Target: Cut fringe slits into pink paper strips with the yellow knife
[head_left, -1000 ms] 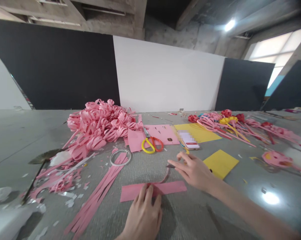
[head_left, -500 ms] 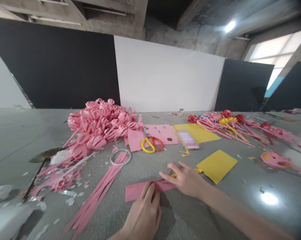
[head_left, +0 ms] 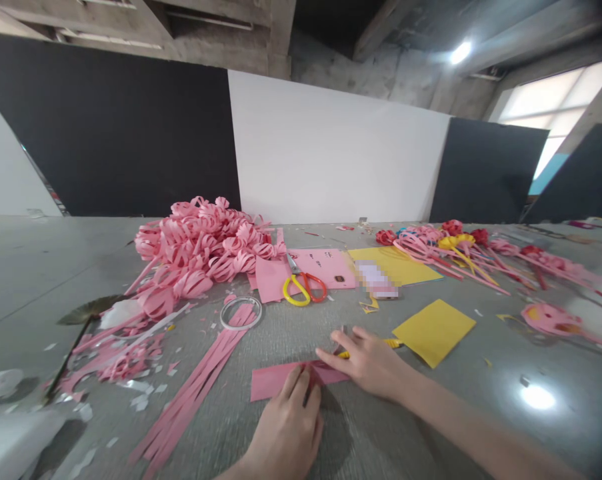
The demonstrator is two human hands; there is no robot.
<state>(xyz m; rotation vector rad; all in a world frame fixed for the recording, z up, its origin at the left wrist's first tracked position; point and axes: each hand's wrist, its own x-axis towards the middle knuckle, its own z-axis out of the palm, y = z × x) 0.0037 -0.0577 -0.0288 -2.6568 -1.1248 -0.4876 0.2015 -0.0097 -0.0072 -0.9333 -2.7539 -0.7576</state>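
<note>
On the grey floor lies a piece of pink paper (head_left: 271, 381), a short wide strip running left to right. My left hand (head_left: 291, 413) presses down on its middle with bent fingers close together. At the strip's right end is my right hand (head_left: 371, 360), closed around a slim yellow-handled tool (head_left: 393, 343) that looks like a utility knife. Part of the yellow handle shows between the fingers; the blade is hard to make out. Scissors (head_left: 301, 290) with one yellow and one red-orange handle lie farther off, on pink sheets (head_left: 271, 280).
A roll of clear tape (head_left: 241, 313) rests on long pink strips (head_left: 201, 387). Behind is a heap of curled pink paper (head_left: 201, 240). A yellow card (head_left: 435, 332) lies right of my hand, a blurred-out phone-like item (head_left: 378, 280) beyond. Scraps litter the left; paper flowers (head_left: 441, 243) lie at right.
My right hand has shifted slightly left along the pink strip, with the yellow-handled tool. My left hand stays on the paper, almost unmoved.
</note>
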